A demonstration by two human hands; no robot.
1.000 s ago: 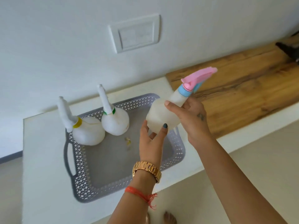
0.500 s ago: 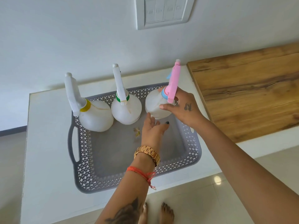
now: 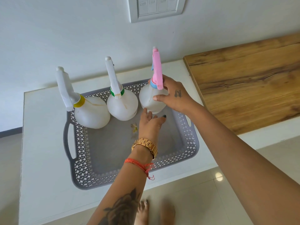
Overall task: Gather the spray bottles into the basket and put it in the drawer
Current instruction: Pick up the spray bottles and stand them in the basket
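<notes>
The right hand [image 3: 173, 96] grips the pink-topped spray bottle [image 3: 151, 99] at its shoulder — upright, long axis vertical, at the basket's [image 3: 191, 153] upper-right corner. The left hand [image 3: 150, 121], open and empty, sits just below its base — nearer to steady it.

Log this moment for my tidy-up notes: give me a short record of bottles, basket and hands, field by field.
basket: grey, latticed basket on the white counter
bottles in basket: three, upright, along the far side
yellow-collar bottle: left
green-collar bottle: middle
pink-trigger bottle: right
right hand: grip around the pink-trigger bottle
left hand: open, at that bottle's base
drawer: not in view
</notes>
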